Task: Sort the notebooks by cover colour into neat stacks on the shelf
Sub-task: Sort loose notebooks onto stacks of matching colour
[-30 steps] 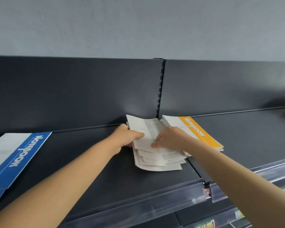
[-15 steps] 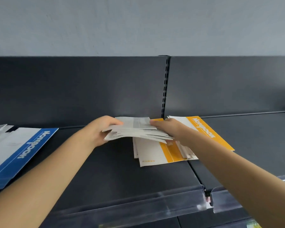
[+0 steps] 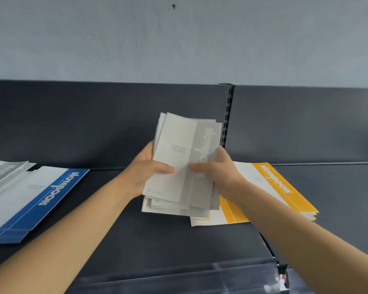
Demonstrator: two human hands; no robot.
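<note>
A pale grey-blue painted wall point(image 3: 179, 39) fills the upper part of the view. Below it runs a dark grey metal shelf point(image 3: 157, 240) with a matching upright back panel point(image 3: 72, 124). A clear plastic strip point(image 3: 179, 279) lines the shelf's front edge.

At the left, a large blue-and-white notebook point(image 3: 40, 196) lies flat on the shelf with its blue band towards the middle. It partly overlaps a pale grey stack of covers point(image 3: 2, 177) at the frame's edge. Right of centre, a yellow-and-white notebook point(image 3: 280, 187) lies flat at an angle on top of others. A second yellow-and-white notebook point(image 3: 227, 215) lies just beside it, partly hidden.

In the middle, a loose bundle of grey-and-white notebooks point(image 3: 185, 149) is held tilted up, its top cover facing the camera. The lower corners are fanned out unevenly over the second yellow one. Whether the bundle's bottom edge touches the shelf cannot be told.

The left hand point(image 3: 145, 172) grips the bundle's left edge, thumb curled across the front cover and fingers behind. The right hand point(image 3: 219, 170) clasps the right edge the same way, with its thumb pressing on the grey band.

A narrow slotted metal upright point(image 3: 226, 115) divides the back panel just behind the bundle, and a small dark hole point(image 3: 173, 5) marks the wall high up.
</note>
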